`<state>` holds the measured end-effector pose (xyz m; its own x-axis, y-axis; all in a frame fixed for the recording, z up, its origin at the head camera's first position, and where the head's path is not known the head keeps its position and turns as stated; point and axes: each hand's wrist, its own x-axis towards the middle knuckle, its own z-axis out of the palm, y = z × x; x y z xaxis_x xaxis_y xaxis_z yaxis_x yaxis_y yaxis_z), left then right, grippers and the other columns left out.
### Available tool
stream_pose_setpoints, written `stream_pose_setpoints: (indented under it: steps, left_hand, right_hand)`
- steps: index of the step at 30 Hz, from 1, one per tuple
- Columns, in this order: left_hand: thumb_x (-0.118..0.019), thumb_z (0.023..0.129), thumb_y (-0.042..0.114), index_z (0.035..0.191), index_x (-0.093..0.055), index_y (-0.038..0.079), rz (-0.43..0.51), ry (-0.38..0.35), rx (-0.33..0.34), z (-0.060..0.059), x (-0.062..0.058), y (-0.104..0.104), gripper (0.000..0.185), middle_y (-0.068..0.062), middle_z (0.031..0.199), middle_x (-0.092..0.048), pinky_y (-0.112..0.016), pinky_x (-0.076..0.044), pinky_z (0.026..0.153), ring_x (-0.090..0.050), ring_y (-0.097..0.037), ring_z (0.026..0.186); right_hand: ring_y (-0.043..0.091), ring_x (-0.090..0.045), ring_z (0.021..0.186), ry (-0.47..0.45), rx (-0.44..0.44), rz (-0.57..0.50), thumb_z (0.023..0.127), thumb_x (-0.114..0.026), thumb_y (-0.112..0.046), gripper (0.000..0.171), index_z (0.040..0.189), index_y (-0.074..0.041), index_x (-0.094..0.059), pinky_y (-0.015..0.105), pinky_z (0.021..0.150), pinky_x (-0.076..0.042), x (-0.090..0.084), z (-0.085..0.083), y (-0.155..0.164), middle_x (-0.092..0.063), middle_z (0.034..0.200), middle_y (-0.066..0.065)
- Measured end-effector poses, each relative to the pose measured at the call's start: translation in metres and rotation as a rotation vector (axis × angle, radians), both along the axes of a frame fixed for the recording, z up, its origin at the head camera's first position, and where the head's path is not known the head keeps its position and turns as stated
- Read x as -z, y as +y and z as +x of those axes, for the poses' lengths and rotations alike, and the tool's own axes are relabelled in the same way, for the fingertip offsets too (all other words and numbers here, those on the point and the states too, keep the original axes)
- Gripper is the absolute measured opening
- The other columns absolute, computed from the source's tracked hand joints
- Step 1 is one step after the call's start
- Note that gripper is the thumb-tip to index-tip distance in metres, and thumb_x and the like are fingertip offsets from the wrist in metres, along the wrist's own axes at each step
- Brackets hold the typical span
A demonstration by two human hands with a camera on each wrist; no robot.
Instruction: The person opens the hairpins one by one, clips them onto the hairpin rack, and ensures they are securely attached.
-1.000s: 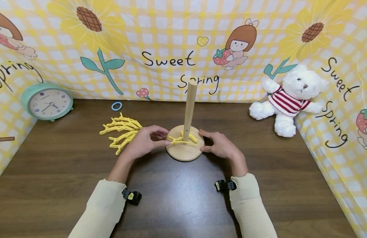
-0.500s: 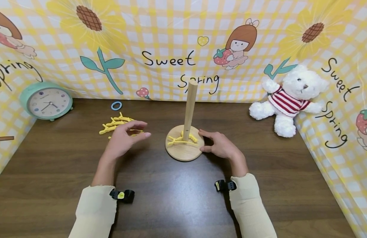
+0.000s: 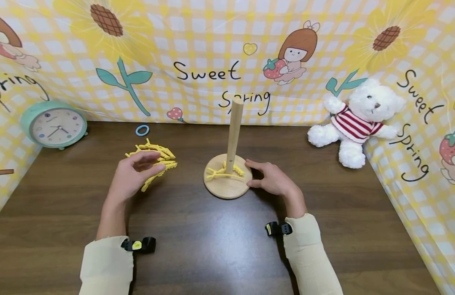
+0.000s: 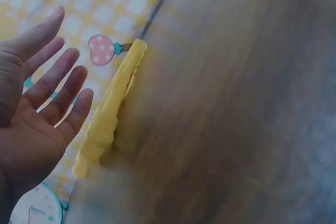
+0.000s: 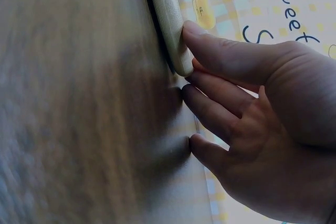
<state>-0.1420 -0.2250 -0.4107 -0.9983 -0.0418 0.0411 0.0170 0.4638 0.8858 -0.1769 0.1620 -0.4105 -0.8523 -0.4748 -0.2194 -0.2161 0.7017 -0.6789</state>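
Note:
A wooden stand with a round base [image 3: 227, 187] and an upright pole [image 3: 234, 133] stands mid-table. A yellow branch-shaped piece [image 3: 224, 171] lies on the base around the pole. My right hand [image 3: 270, 178] rests beside the base, its fingers [image 5: 220, 56] touching the rim [image 5: 167, 19]. My left hand [image 3: 133, 176] hovers open over a pile of yellow pieces [image 3: 159, 157], fingers [image 4: 58, 85] spread and holding nothing. In the left wrist view the yellow pile [image 4: 107, 114] lies just past the fingertips.
A teal clock [image 3: 53, 125] sits at the back left, a small blue ring [image 3: 142, 130] behind the pile, and a white teddy bear [image 3: 360, 121] at the back right. Patterned yellow cloth walls [image 3: 212, 61] enclose the dark wooden table [image 3: 220, 246].
My left hand let go of the yellow piece on the base and moved left to the pile, opening as it went. The right hand has stayed at the base.

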Motion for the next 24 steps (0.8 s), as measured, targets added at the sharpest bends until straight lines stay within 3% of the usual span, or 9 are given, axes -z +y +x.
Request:
stream_pose_setpoints:
  steps: [3, 6, 12, 20, 24]
  left_hand:
    - [-0.072, 0.080, 0.036, 0.118, -0.062, 0.012, 0.009, -0.002, 0.003, 0.005, 0.003, -0.006, 0.046, -0.008, 0.117, -0.063, -0.009, -0.047, 0.081, -0.060, -0.016, 0.103]
    - [-0.072, 0.079, 0.039, 0.116, -0.064, 0.013, -0.005, -0.036, -0.018, 0.010, 0.005, -0.014, 0.046, -0.008, 0.115, -0.064, -0.011, -0.049, 0.074, -0.061, -0.009, 0.096]
    - [-0.074, 0.076, 0.043, 0.107, -0.069, 0.013, -0.098, -0.061, -0.070, 0.017, 0.009, -0.027, 0.043, 0.008, 0.099, -0.068, -0.014, -0.050, 0.065, -0.060, 0.003, 0.082]
    - [-0.076, 0.076, 0.040, 0.106, -0.070, 0.011, -0.150, -0.055, -0.081, 0.022, 0.009, -0.039, 0.042, 0.018, 0.091, -0.066, -0.014, -0.048, 0.063, -0.059, 0.002, 0.078]
    - [-0.075, 0.076, 0.040, 0.107, -0.068, 0.009, -0.183, -0.055, -0.069, 0.027, 0.008, -0.047, 0.043, 0.016, 0.089, -0.065, -0.013, -0.047, 0.063, -0.059, 0.002, 0.077]
  right_hand:
    - [0.019, -0.031, 0.139, -0.005, -0.003, 0.001, 0.085, -0.069, -0.024, 0.065, 0.142, -0.019, -0.040, 0.043, 0.112, -0.030, 0.001, 0.000, -0.002, -0.038, 0.148, -0.004]
    - [0.021, -0.031, 0.139, -0.002, -0.012, -0.004, 0.085, -0.069, -0.024, 0.066, 0.143, -0.018, -0.039, 0.044, 0.112, -0.030, 0.001, 0.001, -0.003, -0.037, 0.148, -0.003]
    - [0.021, -0.031, 0.139, 0.006, -0.012, -0.009, 0.084, -0.069, -0.023, 0.066, 0.142, -0.018, -0.040, 0.044, 0.111, -0.030, 0.000, 0.001, -0.002, -0.038, 0.148, -0.002]
    - [0.022, -0.031, 0.139, 0.020, -0.016, -0.009, 0.084, -0.070, -0.022, 0.066, 0.143, -0.016, -0.039, 0.045, 0.111, -0.030, 0.000, -0.001, 0.000, -0.037, 0.149, -0.001]
    - [0.021, -0.031, 0.139, 0.020, -0.014, -0.006, 0.084, -0.070, -0.023, 0.066, 0.143, -0.017, -0.040, 0.044, 0.111, -0.030, -0.001, 0.000, 0.001, -0.037, 0.148, -0.001]
